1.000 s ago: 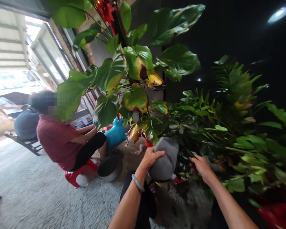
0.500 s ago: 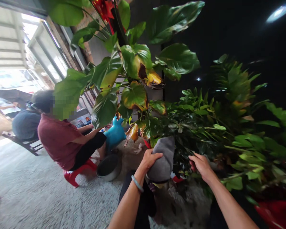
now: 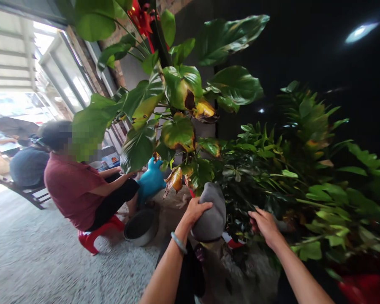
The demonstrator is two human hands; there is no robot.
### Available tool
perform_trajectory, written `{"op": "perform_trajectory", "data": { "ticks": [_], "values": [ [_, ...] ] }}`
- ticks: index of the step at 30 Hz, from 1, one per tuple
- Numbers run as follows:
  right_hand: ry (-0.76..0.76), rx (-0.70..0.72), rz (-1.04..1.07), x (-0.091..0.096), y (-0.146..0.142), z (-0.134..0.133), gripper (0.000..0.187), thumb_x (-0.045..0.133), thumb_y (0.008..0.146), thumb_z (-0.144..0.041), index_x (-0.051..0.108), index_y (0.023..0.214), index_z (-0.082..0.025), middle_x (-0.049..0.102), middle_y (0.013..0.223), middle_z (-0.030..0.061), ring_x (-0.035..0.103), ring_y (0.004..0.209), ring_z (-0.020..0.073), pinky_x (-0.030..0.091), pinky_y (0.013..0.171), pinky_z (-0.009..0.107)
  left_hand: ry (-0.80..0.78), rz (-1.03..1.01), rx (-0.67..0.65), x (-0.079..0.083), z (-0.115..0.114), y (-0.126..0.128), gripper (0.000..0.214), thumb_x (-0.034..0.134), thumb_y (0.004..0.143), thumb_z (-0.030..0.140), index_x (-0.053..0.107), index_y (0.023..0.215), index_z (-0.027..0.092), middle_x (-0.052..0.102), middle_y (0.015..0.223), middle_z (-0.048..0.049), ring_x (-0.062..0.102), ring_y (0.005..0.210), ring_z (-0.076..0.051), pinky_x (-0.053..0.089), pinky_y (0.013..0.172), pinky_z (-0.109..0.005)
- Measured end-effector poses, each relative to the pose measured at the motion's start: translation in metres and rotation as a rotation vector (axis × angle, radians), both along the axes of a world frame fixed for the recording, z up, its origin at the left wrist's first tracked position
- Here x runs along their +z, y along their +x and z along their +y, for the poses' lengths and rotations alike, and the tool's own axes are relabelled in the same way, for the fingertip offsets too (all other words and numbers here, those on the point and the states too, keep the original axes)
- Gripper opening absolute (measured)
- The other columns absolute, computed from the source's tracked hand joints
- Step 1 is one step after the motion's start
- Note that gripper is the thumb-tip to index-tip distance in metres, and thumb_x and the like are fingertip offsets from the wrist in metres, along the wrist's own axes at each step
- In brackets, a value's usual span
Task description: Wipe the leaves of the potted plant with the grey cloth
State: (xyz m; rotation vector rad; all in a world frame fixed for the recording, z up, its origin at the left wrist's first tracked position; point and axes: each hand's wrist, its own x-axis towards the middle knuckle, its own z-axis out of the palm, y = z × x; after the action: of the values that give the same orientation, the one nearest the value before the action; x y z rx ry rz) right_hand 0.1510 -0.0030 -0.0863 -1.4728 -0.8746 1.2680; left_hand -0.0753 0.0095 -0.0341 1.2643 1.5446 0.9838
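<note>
A folded grey cloth (image 3: 213, 211) is gripped by my left hand (image 3: 196, 213), the thumb lying across its front. That wrist wears a pale bangle (image 3: 179, 242). To the right of the cloth, my right hand (image 3: 265, 224) has thumb and index finger pinched on a dark green leaf (image 3: 247, 203); its outline blends into the shaded foliage. The other fingers curl underneath. Cloth and right hand are apart, with dark leaves between them.
A big-leaved plant (image 3: 179, 131) with browned, yellow leaves rises ahead. More green foliage (image 3: 329, 194) fills the right. At left, a person in a red shirt (image 3: 71, 185) sits on a red stool (image 3: 96, 236), beside a grey basin (image 3: 142, 230) and a blue object (image 3: 151, 179).
The view has shifted slightly, so the plants sit a little lower and the seated person further left. Both hands keep their grips; the grey cloth looks turned slightly.
</note>
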Motion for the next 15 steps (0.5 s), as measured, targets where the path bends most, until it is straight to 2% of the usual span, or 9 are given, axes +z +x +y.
{"op": "perform_trajectory", "data": {
  "ticks": [2,4,7,9,10,12,14,15],
  "values": [
    [0.004,-0.019,0.004,0.000,0.003,0.000,0.011,0.058,0.058,-0.030,0.052,0.051,-0.024,0.047,0.037,-0.0052,0.042,0.034,0.0123,0.030,0.036,0.025,-0.019,-0.156,-0.001,0.003,-0.014,-0.010,0.027,0.075,0.055,0.038,0.069,0.066,0.014,0.065,0.057,-0.0011,0.062,0.059,-0.019,0.047,0.058,-0.028],
    [0.013,-0.033,0.013,0.000,0.004,0.000,0.013,0.058,0.057,-0.031,0.050,0.050,-0.024,0.045,0.037,-0.0053,0.040,0.033,0.0119,0.029,0.036,0.025,0.083,-0.314,0.083,0.022,-0.015,-0.015,0.036,0.078,0.052,0.041,0.071,0.074,0.013,0.068,0.062,-0.0027,0.063,0.059,-0.018,0.049,0.059,-0.029],
    [0.025,-0.035,0.022,0.001,-0.001,0.000,0.015,0.059,0.055,-0.034,0.049,0.050,-0.024,0.045,0.037,-0.0056,0.039,0.032,0.0114,0.028,0.035,0.025,0.341,-0.428,0.223,0.058,0.007,-0.009,0.047,0.079,0.054,0.041,0.072,0.090,0.012,0.074,0.080,-0.0074,0.067,0.071,-0.021,0.053,0.067,-0.030],
    [0.028,-0.035,0.020,0.002,-0.005,0.000,0.015,0.059,0.055,-0.036,0.049,0.051,-0.025,0.045,0.037,-0.0058,0.040,0.032,0.0117,0.028,0.035,0.025,0.417,-0.372,0.278,0.067,0.027,0.002,0.043,0.077,0.058,0.038,0.072,0.093,0.012,0.075,0.086,-0.0087,0.068,0.078,-0.022,0.053,0.072,-0.031],
    [0.026,-0.036,0.017,0.002,-0.007,0.000,0.015,0.059,0.056,-0.036,0.049,0.052,-0.025,0.046,0.037,-0.0058,0.040,0.032,0.0119,0.028,0.035,0.025,0.410,-0.302,0.293,0.064,0.034,0.008,0.037,0.076,0.059,0.035,0.072,0.089,0.013,0.075,0.084,-0.0084,0.067,0.080,-0.022,0.052,0.073,-0.032],
    [0.016,-0.032,0.009,0.003,-0.008,-0.001,0.014,0.058,0.057,-0.035,0.049,0.052,-0.025,0.047,0.037,-0.0056,0.041,0.033,0.0123,0.030,0.036,0.025,0.317,-0.124,0.266,0.045,0.039,0.015,0.020,0.075,0.058,0.028,0.072,0.073,0.015,0.073,0.074,-0.0061,0.066,0.079,-0.023,0.051,0.073,-0.031],
    [-0.004,-0.022,-0.001,0.004,-0.005,-0.002,0.013,0.057,0.057,-0.032,0.050,0.051,-0.025,0.047,0.038,-0.0052,0.043,0.034,0.0124,0.032,0.037,0.025,0.118,0.024,0.056,0.018,0.028,0.015,0.011,0.075,0.056,0.025,0.069,0.060,0.016,0.069,0.060,-0.0024,0.066,0.073,-0.023,0.051,0.069,-0.031],
    [-0.014,-0.017,-0.006,0.004,-0.003,-0.002,0.012,0.057,0.057,-0.031,0.050,0.050,-0.025,0.048,0.038,-0.0050,0.043,0.034,0.0123,0.032,0.037,0.025,0.040,0.031,-0.046,0.006,0.018,0.012,0.011,0.075,0.056,0.026,0.069,0.058,0.017,0.067,0.057,-0.0009,0.065,0.070,-0.022,0.050,0.067,-0.030]
  ]
}}
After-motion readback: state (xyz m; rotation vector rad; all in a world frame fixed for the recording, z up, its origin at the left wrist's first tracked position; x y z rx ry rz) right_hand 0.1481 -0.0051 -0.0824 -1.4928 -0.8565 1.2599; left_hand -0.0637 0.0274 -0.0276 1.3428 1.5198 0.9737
